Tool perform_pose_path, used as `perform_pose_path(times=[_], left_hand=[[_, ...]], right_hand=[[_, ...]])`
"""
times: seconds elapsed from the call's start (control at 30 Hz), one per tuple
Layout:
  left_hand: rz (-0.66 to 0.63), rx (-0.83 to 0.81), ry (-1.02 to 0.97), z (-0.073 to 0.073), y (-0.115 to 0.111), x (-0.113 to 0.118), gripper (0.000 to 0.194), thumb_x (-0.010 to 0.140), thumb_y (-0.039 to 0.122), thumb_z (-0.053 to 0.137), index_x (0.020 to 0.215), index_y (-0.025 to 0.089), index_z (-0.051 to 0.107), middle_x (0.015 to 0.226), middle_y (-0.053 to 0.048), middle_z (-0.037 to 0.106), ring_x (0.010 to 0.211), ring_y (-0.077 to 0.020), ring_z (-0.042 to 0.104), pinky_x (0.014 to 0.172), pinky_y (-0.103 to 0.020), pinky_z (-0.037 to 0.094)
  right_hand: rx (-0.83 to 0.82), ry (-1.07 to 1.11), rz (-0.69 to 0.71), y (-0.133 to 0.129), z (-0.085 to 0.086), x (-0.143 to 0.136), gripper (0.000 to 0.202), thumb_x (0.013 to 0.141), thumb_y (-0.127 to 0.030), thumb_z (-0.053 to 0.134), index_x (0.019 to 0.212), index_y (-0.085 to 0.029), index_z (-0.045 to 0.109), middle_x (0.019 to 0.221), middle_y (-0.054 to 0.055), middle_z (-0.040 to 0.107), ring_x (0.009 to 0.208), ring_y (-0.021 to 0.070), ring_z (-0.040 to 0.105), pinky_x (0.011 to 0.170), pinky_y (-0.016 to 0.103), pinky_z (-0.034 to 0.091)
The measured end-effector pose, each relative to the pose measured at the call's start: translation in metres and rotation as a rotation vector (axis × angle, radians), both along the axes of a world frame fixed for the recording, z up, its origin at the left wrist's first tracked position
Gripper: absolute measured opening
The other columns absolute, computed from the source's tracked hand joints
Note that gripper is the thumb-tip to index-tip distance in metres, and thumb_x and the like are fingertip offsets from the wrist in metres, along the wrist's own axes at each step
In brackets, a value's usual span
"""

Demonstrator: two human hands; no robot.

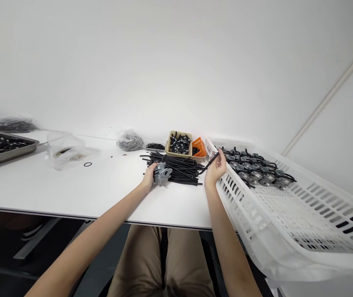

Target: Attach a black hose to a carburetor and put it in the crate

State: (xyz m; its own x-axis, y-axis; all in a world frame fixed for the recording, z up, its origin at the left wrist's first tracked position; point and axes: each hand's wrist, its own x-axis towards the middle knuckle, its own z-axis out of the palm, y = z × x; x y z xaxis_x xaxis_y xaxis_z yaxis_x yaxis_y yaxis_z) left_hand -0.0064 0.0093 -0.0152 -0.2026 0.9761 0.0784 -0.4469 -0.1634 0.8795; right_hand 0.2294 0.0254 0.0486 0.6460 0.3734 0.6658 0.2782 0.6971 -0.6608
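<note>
A grey metal carburetor is gripped in my left hand, just above the white table. My right hand pinches a black rubber hose between thumb and fingers, beside the near-left wall of the white crate. Between my hands lies a pile of black rubber hoses, cut to similar lengths. The carburetor covers the pile's left end. The held hose slants down to the left, its lower tip close to the pile's right edge.
The white crate at right holds rows of carburetors with hoses. Behind the pile stand a beige bin of small black parts and an orange basket. Further left are plastic bags, a black ring and a metal tray.
</note>
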Motion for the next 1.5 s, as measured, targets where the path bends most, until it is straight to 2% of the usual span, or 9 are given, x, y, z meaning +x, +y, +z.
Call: perform_pose_path(times=[0.13,0.33,0.47,0.7,0.8,0.9,1.2,1.37,1.5], left_hand=[[0.004,0.039,0.052,0.0,-0.001,0.001,0.033,0.069,0.048,0.066,0.076,0.015,0.065,0.074,-0.004,0.066,0.065,-0.0187,0.06,0.058,-0.026,0.046],[-0.006,0.025,0.084,0.002,-0.003,0.002,0.036,0.067,0.05,0.066,0.077,0.015,0.066,0.075,-0.004,0.066,0.065,-0.0191,0.06,0.056,-0.026,0.045],[-0.015,0.032,0.08,0.002,-0.002,0.001,0.035,0.068,0.049,0.065,0.077,0.015,0.066,0.077,-0.006,0.067,0.068,-0.0209,0.061,0.056,-0.027,0.046],[-0.03,0.02,0.053,0.0,0.0,0.0,0.033,0.071,0.047,0.064,0.08,0.015,0.065,0.078,-0.005,0.067,0.067,-0.0202,0.062,0.055,-0.027,0.047],[-0.055,0.005,0.016,0.002,-0.002,0.001,0.034,0.074,0.048,0.061,0.08,0.016,0.064,0.075,-0.005,0.066,0.065,-0.0199,0.062,0.056,-0.027,0.048],[-0.035,0.004,-0.036,0.005,-0.005,0.002,0.034,0.077,0.05,0.059,0.08,0.016,0.063,0.073,-0.005,0.065,0.065,-0.0196,0.062,0.056,-0.026,0.049],[-0.019,0.012,-0.254,0.017,-0.015,0.004,0.047,0.088,0.057,0.043,0.091,0.015,0.064,0.079,-0.006,0.068,0.07,-0.0197,0.065,0.064,-0.03,0.055],[-0.003,0.029,-0.274,0.018,-0.014,0.003,0.056,0.088,0.063,0.039,0.096,0.015,0.065,0.084,-0.008,0.069,0.076,-0.0218,0.067,0.069,-0.032,0.056],[0.006,0.017,-0.27,0.016,-0.012,0.003,0.059,0.086,0.065,0.04,0.099,0.014,0.065,0.09,-0.01,0.07,0.081,-0.0232,0.067,0.071,-0.033,0.056]], right_hand=[[0.009,0.001,0.079,-0.001,-0.001,-0.001,0.04,0.088,-0.037,0.047,0.116,-0.013,0.062,0.11,0.013,0.066,0.095,0.0196,0.065,0.083,0.034,0.052],[-0.006,0.038,0.182,-0.001,0.004,0.006,0.043,0.086,-0.038,0.049,0.12,-0.012,0.057,0.073,0.004,0.062,0.067,0.0147,0.061,0.068,0.029,0.051],[-0.057,0.008,0.204,-0.003,0.005,0.001,0.039,0.087,-0.041,0.048,0.113,-0.014,0.058,0.07,0.002,0.061,0.062,0.0133,0.057,0.064,0.028,0.049],[-0.237,-0.171,0.595,-0.008,-0.012,-0.031,0.037,0.08,-0.051,0.058,0.077,-0.015,0.063,0.062,0.004,0.061,0.058,0.0142,0.058,0.061,0.028,0.049],[-0.318,-0.199,0.817,-0.014,-0.018,-0.045,0.034,0.073,-0.05,0.067,0.072,-0.016,0.063,0.062,0.003,0.061,0.056,0.0137,0.057,0.059,0.028,0.049],[-0.377,-0.206,0.96,-0.019,-0.024,-0.055,0.031,0.069,-0.047,0.07,0.072,-0.017,0.062,0.061,0.001,0.06,0.056,0.0136,0.057,0.058,0.028,0.049],[-0.451,-0.37,1.152,-0.019,-0.038,-0.064,0.028,0.064,-0.042,0.076,0.076,-0.018,0.067,0.073,0.003,0.066,0.069,0.016,0.061,0.067,0.029,0.051],[-0.382,-0.52,1.116,-0.023,-0.033,-0.063,0.021,0.07,-0.038,0.072,0.078,-0.019,0.07,0.094,0.008,0.067,0.09,0.0194,0.062,0.076,0.03,0.05],[-0.41,-0.533,1.065,-0.025,-0.031,-0.061,0.022,0.07,-0.039,0.072,0.075,-0.018,0.069,0.118,0.011,0.061,0.105,0.0204,0.059,0.085,0.032,0.048]])
